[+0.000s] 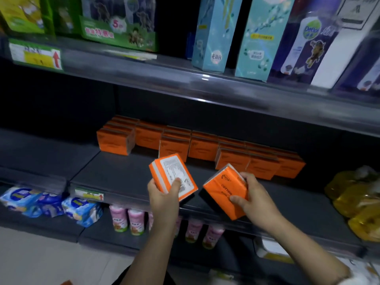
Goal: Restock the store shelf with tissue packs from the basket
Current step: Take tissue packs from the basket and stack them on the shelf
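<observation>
My left hand (163,197) grips an orange tissue pack (171,174) with its white label side up, held over the front of the dark middle shelf (115,173). My right hand (251,197) grips a second orange tissue pack (223,196) marked COTTON, tilted, just right of the first. Behind them several orange tissue packs (205,149) stand in rows along the back of the shelf, from the left-centre to the right. The basket is not in view.
The upper shelf (205,87) carries green boxes (119,23), teal cartons (213,33) and dark bottles' packs. Below are blue-white packs (51,204) and pink bottles (127,221). Yellow bags (357,202) sit at the right. A price tag (89,195) marks the shelf edge.
</observation>
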A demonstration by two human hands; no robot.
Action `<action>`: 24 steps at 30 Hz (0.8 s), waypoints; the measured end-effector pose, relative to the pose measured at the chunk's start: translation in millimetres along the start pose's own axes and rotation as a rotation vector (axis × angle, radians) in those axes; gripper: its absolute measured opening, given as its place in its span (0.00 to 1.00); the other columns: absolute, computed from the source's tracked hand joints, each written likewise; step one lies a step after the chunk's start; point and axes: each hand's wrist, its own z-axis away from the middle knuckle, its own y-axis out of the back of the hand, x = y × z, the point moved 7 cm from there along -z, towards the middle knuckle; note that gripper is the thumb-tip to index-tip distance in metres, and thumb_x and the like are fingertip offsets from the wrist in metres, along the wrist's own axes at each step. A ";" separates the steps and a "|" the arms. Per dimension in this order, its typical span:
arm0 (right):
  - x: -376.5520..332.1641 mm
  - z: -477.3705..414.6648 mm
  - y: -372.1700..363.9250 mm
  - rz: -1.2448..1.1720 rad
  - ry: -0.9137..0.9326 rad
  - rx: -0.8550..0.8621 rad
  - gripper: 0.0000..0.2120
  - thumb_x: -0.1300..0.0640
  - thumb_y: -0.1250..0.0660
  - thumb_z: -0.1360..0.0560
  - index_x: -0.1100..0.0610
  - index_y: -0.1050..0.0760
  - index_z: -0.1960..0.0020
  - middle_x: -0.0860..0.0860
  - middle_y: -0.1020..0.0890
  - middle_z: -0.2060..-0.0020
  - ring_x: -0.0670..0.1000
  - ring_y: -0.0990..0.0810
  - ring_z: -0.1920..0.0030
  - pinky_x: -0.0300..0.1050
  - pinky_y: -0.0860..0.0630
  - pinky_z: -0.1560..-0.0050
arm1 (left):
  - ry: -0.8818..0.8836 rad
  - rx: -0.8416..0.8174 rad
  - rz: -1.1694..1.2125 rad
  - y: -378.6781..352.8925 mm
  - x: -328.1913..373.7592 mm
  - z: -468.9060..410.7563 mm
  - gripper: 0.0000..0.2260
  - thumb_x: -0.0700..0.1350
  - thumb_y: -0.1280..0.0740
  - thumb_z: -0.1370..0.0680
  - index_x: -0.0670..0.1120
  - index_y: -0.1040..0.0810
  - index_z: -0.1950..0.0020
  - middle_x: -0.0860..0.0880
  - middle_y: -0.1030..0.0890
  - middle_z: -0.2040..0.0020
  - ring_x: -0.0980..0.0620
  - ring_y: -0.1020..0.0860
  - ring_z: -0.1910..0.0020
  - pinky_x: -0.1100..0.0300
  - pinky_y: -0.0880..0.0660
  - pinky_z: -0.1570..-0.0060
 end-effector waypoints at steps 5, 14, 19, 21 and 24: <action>1.2 -34.0 -10.7 0.049 0.009 -0.036 0.24 0.58 0.29 0.29 0.48 0.35 0.37 0.49 0.26 0.46 0.50 0.30 0.41 0.47 0.32 0.40 | -0.011 0.008 -0.027 -17.1 -1.4 -20.4 0.19 0.44 0.28 0.27 0.49 0.30 0.39 0.52 0.20 0.49 0.53 0.21 0.51 0.56 0.25 0.51; 0.7 -97.6 -48.8 0.211 0.104 -0.077 0.24 0.55 0.32 0.26 0.48 0.36 0.32 0.49 0.28 0.41 0.52 0.33 0.37 0.48 0.34 0.36 | -0.053 0.111 -0.012 -9.3 1.7 -54.6 0.18 0.44 0.28 0.28 0.52 0.28 0.40 0.55 0.20 0.50 0.59 0.21 0.54 0.66 0.27 0.61; -17.2 -152.5 -65.6 0.551 0.195 -0.066 0.25 0.52 0.37 0.23 0.49 0.39 0.28 0.53 0.37 0.30 0.58 0.41 0.29 0.49 0.43 0.31 | -0.079 0.093 0.083 -7.0 13.2 -73.8 0.19 0.44 0.28 0.27 0.49 0.27 0.38 0.54 0.17 0.50 0.58 0.18 0.54 0.65 0.23 0.58; -14.8 -172.3 -70.5 0.602 0.149 -0.085 0.25 0.53 0.38 0.23 0.48 0.40 0.28 0.52 0.38 0.29 0.57 0.42 0.28 0.50 0.43 0.30 | -0.074 0.075 0.078 -6.6 10.6 -78.6 0.19 0.43 0.28 0.27 0.48 0.27 0.38 0.53 0.17 0.49 0.58 0.17 0.54 0.66 0.22 0.59; -13.0 -195.6 -75.6 0.636 0.133 -0.081 0.23 0.56 0.40 0.23 0.46 0.38 0.29 0.50 0.36 0.29 0.55 0.40 0.29 0.51 0.42 0.31 | -0.027 0.044 0.056 -8.3 0.3 -84.3 0.20 0.44 0.28 0.27 0.47 0.28 0.36 0.50 0.17 0.48 0.54 0.17 0.52 0.59 0.21 0.53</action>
